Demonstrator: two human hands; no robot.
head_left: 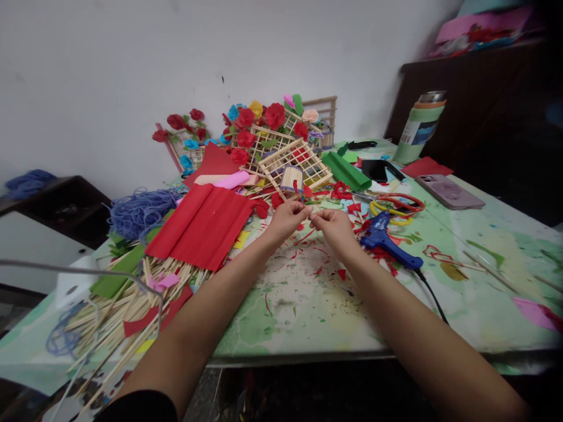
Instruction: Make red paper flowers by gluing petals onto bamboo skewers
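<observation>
In the head view, the table (303, 331) has its near edge running across beneath both forearms. The most open room lies between the forearms, a patch strewn with red paper scraps (342, 274); more opens to the right, towards the pink phone (451, 190). The left is crowded by red crepe paper (200, 225) and loose sticks (118, 319), while a lattice frame (303, 161) leans just beyond the fingers.

The left hand (285, 223) and right hand (336, 228) meet fingertip to fingertip above the middle of the table, each with thumb and forefinger pinched together. Whatever may be between them is too small to make out, so its direction and long axis cannot be told.

Just right of the right hand lies a blue glue gun (380, 234), its handle slanting rightward and towards the near edge, a black cord (433, 298) trailing from its end. Scissors (398, 205) with red and yellow handles lie behind it.
</observation>
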